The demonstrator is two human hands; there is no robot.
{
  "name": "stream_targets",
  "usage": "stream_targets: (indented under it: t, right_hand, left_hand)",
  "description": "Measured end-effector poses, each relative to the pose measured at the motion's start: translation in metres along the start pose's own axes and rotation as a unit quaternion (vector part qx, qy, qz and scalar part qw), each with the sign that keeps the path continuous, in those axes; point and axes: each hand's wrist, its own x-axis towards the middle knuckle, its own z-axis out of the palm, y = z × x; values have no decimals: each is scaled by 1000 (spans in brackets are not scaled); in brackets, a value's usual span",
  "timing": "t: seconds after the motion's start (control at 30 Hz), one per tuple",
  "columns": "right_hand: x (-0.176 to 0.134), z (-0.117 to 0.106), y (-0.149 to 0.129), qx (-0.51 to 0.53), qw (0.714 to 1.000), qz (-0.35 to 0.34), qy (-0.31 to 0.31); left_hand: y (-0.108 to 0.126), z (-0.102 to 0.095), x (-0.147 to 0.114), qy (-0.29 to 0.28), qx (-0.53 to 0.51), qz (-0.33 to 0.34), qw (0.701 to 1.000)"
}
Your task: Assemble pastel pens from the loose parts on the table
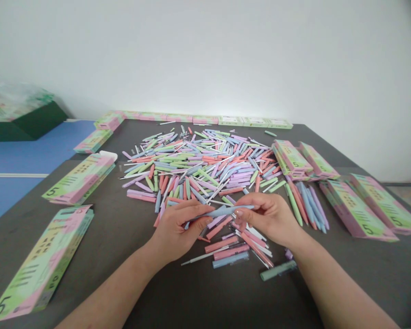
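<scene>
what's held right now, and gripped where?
Both hands hold one light blue pen. The left hand pinches its left end, the right hand its right end, above the pile of pen parts.

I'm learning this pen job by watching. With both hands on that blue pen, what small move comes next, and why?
Probably push the two ends together. The left hand and right hand each pinch an end of the blue pen above the pile of loose pen parts, so it looks mid-assembly.
</scene>
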Motion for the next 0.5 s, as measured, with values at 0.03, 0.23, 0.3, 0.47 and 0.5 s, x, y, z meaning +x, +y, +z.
stream_targets:
  t: [0.03,0.23,0.3,0.47,0.5]
  right_hand:
    - [0,1,0,6,1000,14,-3]
    - [1,-3,2,-20,999,10,-25]
    - [0,-8,3,-28,999,-24,-26]
    - [-1,-18,1,-94,989,-111,14]
    - [0,-19,0,-109,986,-121,25]
  left_hand:
    - [-1,1,-1,1,3,7,1000]
    - [-3,1,0,5,-9,-6,1000]
    - [-1,0,2,3,-18,-19,1000]
    - [0,-2,4,0,-37,-30,999]
    - [0,-2,4,0,-38,-29,999]
